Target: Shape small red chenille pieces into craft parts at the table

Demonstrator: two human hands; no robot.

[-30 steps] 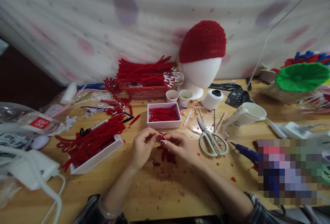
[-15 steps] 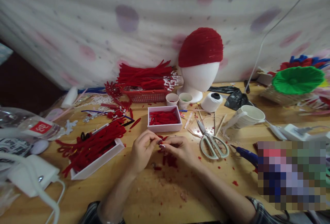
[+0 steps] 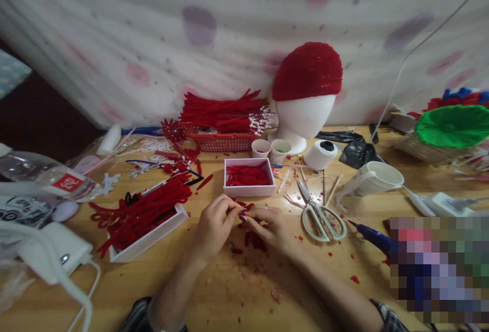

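Observation:
My left hand (image 3: 217, 224) and my right hand (image 3: 270, 226) meet above the table, fingertips pinched together. A small dark red piece of chenille stem (image 3: 243, 212) shows between them, mostly hidden by the fingers. Just beyond the hands stands a white box (image 3: 249, 190) holding short red chenille pieces (image 3: 248, 175). Under and beside my right hand lie loose red scraps (image 3: 256, 242). To the right of that hand rest open-bladed scissors (image 3: 323, 220) with pale handles.
At left, a white box (image 3: 148, 240) overflows with red chenille stems (image 3: 147, 210). Behind are a red basket (image 3: 225, 142), two paper cups (image 3: 280, 154), a foam head (image 3: 301, 115) in a red cap and a thread spool (image 3: 321, 155). A blue-handled pointed tool (image 3: 372, 235) lies right.
The whole view has shifted, so the table's things appear slightly farther right. Both hands stay pinched together at nearly the same spot, with only slight finger movement.

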